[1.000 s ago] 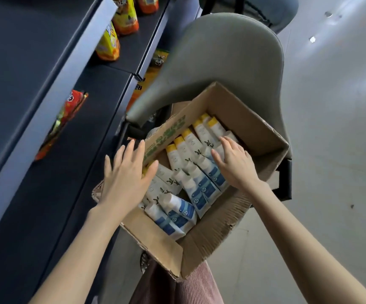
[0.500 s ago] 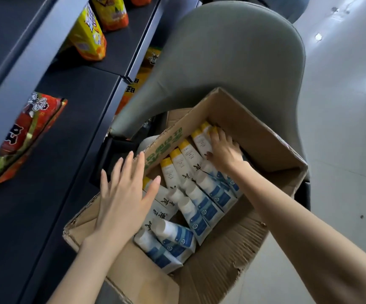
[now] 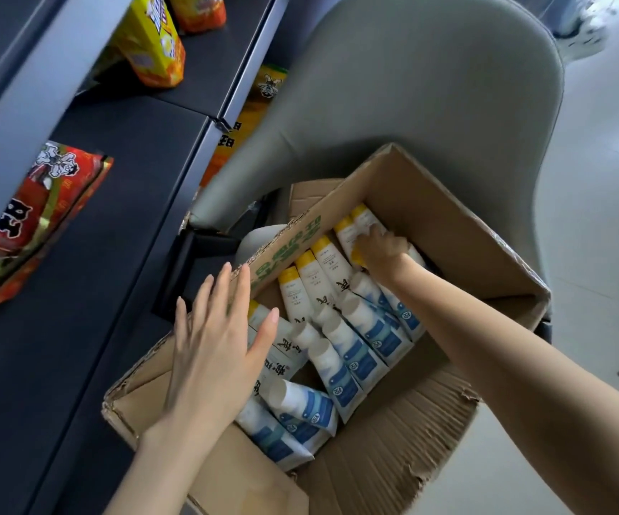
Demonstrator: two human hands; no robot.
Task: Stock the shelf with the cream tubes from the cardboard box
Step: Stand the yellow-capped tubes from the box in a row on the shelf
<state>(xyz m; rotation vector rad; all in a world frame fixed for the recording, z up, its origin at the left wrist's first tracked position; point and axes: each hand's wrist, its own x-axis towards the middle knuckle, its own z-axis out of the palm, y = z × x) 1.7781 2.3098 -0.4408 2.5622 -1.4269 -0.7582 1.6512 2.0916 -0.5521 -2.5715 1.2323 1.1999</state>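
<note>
An open cardboard box (image 3: 434, 195) rests on a grey chair and holds several cream tubes lying flat. Some are white with yellow caps (image 3: 324, 267); others are white with blue labels (image 3: 362, 353). My right hand (image 3: 380, 250) is deep in the box's far end, its fingers curled round a yellow-capped tube there. Fingers straight and spread, my left hand (image 3: 215, 347) hovers flat over the box's left edge and the nearest tubes. The dark shelf (image 3: 107, 224) runs along the left, close to the box.
A red snack bag (image 3: 40, 210) lies on the shelf at left. Yellow (image 3: 152, 42) and orange bags (image 3: 200, 9) stand further back. The grey chair back (image 3: 412, 87) rises behind the box. White tiled floor (image 3: 605, 254) lies to the right.
My right hand has reached from the middle tubes to the far end of the box and curled onto a yellow-capped tube. My left hand stayed at the left edge.
</note>
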